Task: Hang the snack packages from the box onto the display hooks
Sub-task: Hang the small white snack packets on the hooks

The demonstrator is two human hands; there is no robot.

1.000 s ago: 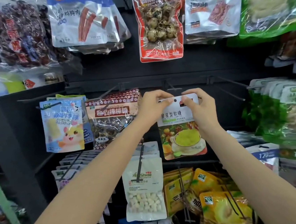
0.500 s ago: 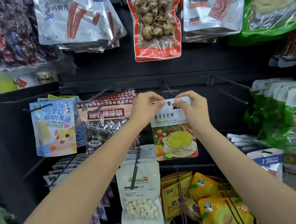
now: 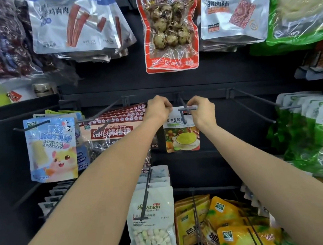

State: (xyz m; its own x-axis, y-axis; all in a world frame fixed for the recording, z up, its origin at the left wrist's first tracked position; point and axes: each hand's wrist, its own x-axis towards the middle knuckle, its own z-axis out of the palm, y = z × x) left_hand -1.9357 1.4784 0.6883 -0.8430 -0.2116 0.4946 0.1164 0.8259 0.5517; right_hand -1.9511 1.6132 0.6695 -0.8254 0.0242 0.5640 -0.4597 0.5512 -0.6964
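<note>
Hands first: the left hand (image 3: 158,107) pinches the top left corner of the small white-topped snack pouch with a yellow drink picture (image 3: 181,134), and the right hand (image 3: 202,111) pinches its top right corner. A second ago the pouch hung in front of the dark metal display hook (image 3: 183,110); now the hook's crossbar tip shows in front of its header, so by my reading the hole has been threaded and the pouch is going back along the prong. It hangs upright, long axis vertical, printed face outward, near the back panel between the lollipop bags (image 3: 113,131) and bare prongs.
</note>
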